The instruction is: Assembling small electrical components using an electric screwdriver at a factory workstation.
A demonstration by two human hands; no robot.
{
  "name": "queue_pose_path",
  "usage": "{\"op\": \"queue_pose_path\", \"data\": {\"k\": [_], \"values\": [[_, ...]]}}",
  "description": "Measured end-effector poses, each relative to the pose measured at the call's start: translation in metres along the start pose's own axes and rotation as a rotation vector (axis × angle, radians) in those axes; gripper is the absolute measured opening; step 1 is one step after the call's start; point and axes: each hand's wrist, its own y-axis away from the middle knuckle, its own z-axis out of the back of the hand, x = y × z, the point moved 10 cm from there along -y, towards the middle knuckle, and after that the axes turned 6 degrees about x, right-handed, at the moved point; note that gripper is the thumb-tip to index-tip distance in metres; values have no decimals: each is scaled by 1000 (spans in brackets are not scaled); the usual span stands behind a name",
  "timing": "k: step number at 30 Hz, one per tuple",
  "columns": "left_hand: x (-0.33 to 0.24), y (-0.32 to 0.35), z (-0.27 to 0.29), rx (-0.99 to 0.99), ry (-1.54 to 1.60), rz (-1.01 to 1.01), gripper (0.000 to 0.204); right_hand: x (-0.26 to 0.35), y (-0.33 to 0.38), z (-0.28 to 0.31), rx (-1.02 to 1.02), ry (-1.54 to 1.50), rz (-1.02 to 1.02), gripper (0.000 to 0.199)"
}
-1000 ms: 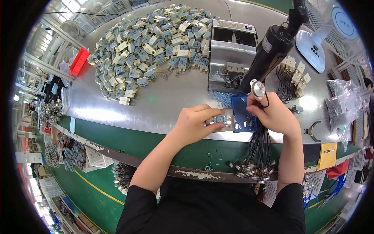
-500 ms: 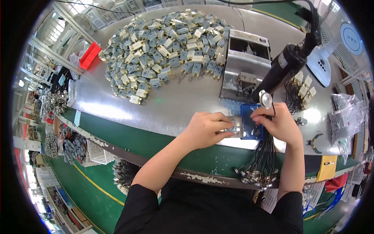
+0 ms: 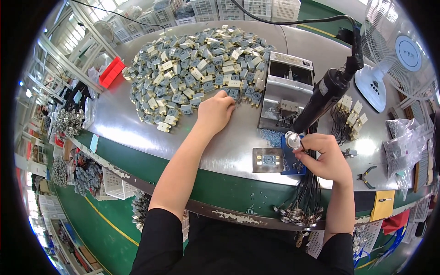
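My left hand [image 3: 214, 113] is at the near edge of a heap of grey and cream blocks [image 3: 183, 75]. Its fingers are curled closed beside one grey block [image 3: 233, 94]; what lies between them is hidden. In my right hand [image 3: 323, 156], thumb and fingers pinch a round silver-and-white disc part [image 3: 292, 140] with a dark wire, held over a blue tray [image 3: 293, 166] of small metal bits. Left of the tray sits a square metal fixture plate [image 3: 260, 168], with a grey block with brass-coloured ends [image 3: 268, 159] in its middle.
Behind the tray stands a metal machine [image 3: 286, 91], and a black powered screwdriver [image 3: 323, 96] hangs at an angle. Wired discs [image 3: 300, 215] dangle at the table's front edge. To the right are pliers [image 3: 366, 178], a fan [image 3: 407, 54] and plastic bags [image 3: 403, 146].
My left hand has left the fixture plate and reached away to the heap, uncovering the plate and block. My right hand now holds up the disc above the tray; the view has shifted slightly.
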Motion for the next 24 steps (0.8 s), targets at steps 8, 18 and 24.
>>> {"op": "queue_pose_path", "data": {"k": [8,18,24], "values": [[4,14,5,34,386,0,21,-7,2,-5,32,-133,25,10],[-72,79,-37,233,1282,1,26,-55,6,-26,-54,-919,-148,18],[-98,81,-29,202,984,-225,17,-58,7,-29,-67,-893,-176,27]]}}
